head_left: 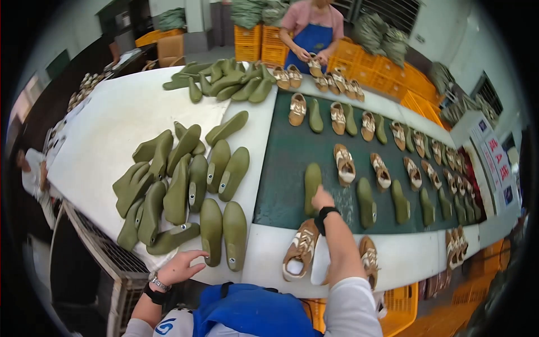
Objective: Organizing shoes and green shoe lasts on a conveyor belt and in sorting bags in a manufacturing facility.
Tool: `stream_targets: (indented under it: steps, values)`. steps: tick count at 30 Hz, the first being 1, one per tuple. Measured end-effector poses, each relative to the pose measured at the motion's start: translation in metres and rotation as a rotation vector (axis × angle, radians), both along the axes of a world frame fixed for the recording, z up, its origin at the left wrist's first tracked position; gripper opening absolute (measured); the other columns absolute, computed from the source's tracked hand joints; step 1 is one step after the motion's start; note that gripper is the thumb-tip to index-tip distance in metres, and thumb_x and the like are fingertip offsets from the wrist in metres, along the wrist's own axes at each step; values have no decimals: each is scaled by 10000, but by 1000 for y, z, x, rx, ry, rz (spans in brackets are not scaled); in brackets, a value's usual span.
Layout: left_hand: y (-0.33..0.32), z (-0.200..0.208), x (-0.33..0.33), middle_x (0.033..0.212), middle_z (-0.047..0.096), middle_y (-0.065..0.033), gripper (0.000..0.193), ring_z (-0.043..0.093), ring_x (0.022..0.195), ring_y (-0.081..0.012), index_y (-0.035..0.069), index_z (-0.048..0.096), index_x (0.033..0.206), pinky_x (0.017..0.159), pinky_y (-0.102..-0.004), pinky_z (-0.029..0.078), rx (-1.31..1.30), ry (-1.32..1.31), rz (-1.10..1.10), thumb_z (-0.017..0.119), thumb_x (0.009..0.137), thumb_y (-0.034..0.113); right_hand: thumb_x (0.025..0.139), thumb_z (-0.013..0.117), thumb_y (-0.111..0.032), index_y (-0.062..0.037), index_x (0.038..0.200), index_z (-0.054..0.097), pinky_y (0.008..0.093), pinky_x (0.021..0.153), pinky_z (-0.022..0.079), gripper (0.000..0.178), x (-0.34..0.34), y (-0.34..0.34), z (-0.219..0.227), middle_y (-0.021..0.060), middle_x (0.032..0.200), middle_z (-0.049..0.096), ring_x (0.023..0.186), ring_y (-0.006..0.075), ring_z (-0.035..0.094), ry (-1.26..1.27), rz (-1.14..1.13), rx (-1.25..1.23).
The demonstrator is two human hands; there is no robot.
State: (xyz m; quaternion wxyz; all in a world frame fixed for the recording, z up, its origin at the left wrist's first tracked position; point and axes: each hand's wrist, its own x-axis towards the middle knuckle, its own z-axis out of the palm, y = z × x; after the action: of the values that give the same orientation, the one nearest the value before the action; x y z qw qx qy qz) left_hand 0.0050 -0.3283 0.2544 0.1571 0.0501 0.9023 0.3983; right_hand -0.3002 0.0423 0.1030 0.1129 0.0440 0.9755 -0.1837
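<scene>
My right hand (321,198) grips the heel end of a green shoe last (312,182), which lies toe-away on the near left part of the dark green belt (292,151). Its fingertips are partly hidden by the hand itself. Below that forearm, a brown and white sneaker (303,247) rests on the white table edge. My left hand (181,268) is open, fingers spread, close to the heel of another green last (211,227); whether it touches cannot be made out. A matching last (234,233) lies beside that one, and a loose heap of lasts (151,191) spreads to the left.
Sneakers and lasts stand in rows along the belt, such as a sneaker (344,164) just ahead. Another brown sneaker (369,258) is right of my forearm. Across the belt a person in a blue apron (311,42) handles a shoe. More lasts (224,78) pile up at the far left.
</scene>
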Motion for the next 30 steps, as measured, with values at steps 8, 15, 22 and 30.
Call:
stream_targets:
  steps: [8,15,22,30]
  values:
    - [67,-70,9,1223,475,-203,440,474,1118,-366,85,538,1139,888,-394,437,-110,352,-150,669,748,238,838,481,-207,-130,1360,346,415,849,462,544,21,13,29,175,1135,588,1016,318,584,-109,232,137]
    - [67,-133,-34,1342,329,-225,501,291,1242,-459,118,545,1119,984,-495,341,-195,434,-63,714,679,288,787,593,-284,-78,1097,597,403,773,487,373,162,20,97,193,988,625,890,338,602,-152,596,-365]
    - [77,-144,-42,1345,310,-248,373,272,1241,-479,90,542,1057,1033,-492,280,-48,514,80,634,701,157,779,616,-208,-60,1023,578,432,675,482,288,286,-1,43,166,862,610,796,349,597,36,518,-213]
    - [66,-135,-40,1315,355,-235,413,290,1229,-466,76,537,1079,1021,-499,290,-162,519,-24,668,712,216,754,609,-97,-54,974,593,404,665,488,225,285,-28,95,135,882,588,772,341,592,149,412,-383]
